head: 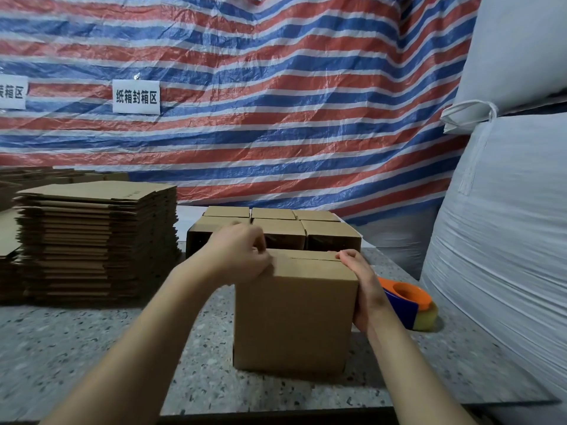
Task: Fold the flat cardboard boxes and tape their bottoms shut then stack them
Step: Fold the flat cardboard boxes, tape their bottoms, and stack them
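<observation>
A folded brown cardboard box [294,314] stands on the speckled table [76,342] in front of me, its top flaps closed with a seam showing. My left hand [242,253] has its fingers curled over the box's top left corner. My right hand [362,283] lies flat against the box's right side, fingertips at the top edge. Behind it sits a group of several folded boxes [276,231]. A tall stack of flat boxes [98,240] is at the left. An orange and blue tape dispenser [408,299] lies to the right of the box.
Large white bulk sacks [503,240] crowd the right side up to the table edge. A red, white and blue striped tarp [276,102] with two paper signs hangs behind the table. More flat cardboard [9,234] lies at the far left.
</observation>
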`<state>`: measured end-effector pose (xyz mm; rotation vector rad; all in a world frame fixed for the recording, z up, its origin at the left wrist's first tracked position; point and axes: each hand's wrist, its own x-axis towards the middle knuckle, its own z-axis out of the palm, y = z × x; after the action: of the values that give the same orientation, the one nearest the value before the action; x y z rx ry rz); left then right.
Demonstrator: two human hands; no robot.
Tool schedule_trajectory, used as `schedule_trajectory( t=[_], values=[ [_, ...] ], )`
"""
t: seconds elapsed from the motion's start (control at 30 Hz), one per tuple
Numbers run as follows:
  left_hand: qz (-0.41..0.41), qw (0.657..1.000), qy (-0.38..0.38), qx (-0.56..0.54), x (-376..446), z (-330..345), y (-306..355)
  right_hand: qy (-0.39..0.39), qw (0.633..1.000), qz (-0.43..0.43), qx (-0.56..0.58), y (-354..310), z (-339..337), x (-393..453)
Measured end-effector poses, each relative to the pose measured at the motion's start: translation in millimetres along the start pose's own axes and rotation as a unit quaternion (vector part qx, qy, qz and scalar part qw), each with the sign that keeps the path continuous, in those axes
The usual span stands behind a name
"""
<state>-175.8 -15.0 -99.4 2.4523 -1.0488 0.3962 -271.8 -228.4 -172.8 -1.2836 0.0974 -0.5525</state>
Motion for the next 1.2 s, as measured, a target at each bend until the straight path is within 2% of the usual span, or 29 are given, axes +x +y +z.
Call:
schedule_trajectory(
  t=[0.03,0.13,0.2,0.27,0.33,0.37,0.4,0.43,0.47,0.5,0.53,0.6,0.63,0.67,0.87,1.07,1.1,1.13,1.2],
  values=[
    [0.043,0.998,0.01,0.038,2.0,2.1,10.6,-0.001,1.0,0.001,0.001,0.3,-0.6,0.7],
    [0.123,0.991,-0.034,-0.024,2.6,18.9,38.4,-0.012,1.0,0.002,0.019,1.4,-3.1,3.6],
    [0.131,0.988,-0.082,0.002,2.3,33.3,47.2,-0.021,0.999,0.002,0.033,2.5,-4.0,4.8],
    [0.121,0.989,-0.077,0.045,2.3,42.0,46.7,-0.031,0.999,0.019,0.038,3.3,-6.9,7.7],
    [0.118,0.99,-0.067,0.036,3.2,43.4,45.1,-0.041,0.997,0.045,0.05,3.6,-15.4,16.7],
    [0.12,0.99,-0.067,0.028,3.4,43.0,45.0,-0.022,0.997,0.047,0.053,2.5,-20.9,23.8],
    [0.12,0.99,-0.069,0.024,3.6,42.8,45.1,0.029,0.999,0.037,0.025,0.7,-28.6,33.4],
    [0.119,0.99,-0.071,0.022,4.0,42.6,45.4,0.103,0.993,0.024,-0.051,-1.1,-38.4,43.2],
    [0.118,0.99,-0.073,0.02,4.9,42.5,45.0,0.183,0.967,0.013,-0.174,-0.8,-52.1,53.4],
    [0.115,0.99,-0.074,0.017,5.6,42.4,44.5,0.24,0.917,0.01,-0.318,0.6,-66.2,61.1],
    [0.112,0.991,-0.078,0.012,6.4,42.9,44.0,0.262,0.851,0.013,-0.455,4.2,-80.6,67.4],
    [0.109,0.99,-0.086,-0.003,7.3,42.2,44.4,0.255,0.719,0.022,-0.646,14.0,-105.7,75.6],
    [0.107,0.99,-0.092,-0.013,7.7,41.0,44.7,0.247,0.67,0.024,-0.7,18.8,-115.1,77.2],
    [0.104,0.989,-0.101,-0.023,8.0,39.5,45.4,0.239,0.636,0.028,-0.734,22.5,-121.5,77.6],
    [0.087,0.989,-0.117,-0.024,6.0,33.7,47.7,0.128,0.555,0.088,-0.817,36.0,-138.2,68.4],
    [0.078,0.989,-0.115,-0.043,7.3,34.5,45.6,0.119,0.565,0.078,-0.813,29.3,-141.3,71.7],
    [0.077,0.989,-0.12,-0.048,7.5,34.6,45.1,0.132,0.587,0.065,-0.796,27.2,-141.2,72.1],
    [0.078,0.988,-0.126,-0.053,7.7,34.3,44.6,0.151,0.63,0.046,-0.76,22.5,-139.7,74.0],
    [0.082,0.984,-0.139,-0.069,8.9,31.7,43.7,0.188,0.74,0.0,-0.646,1.7,-128.7,76.7]
  ],
)
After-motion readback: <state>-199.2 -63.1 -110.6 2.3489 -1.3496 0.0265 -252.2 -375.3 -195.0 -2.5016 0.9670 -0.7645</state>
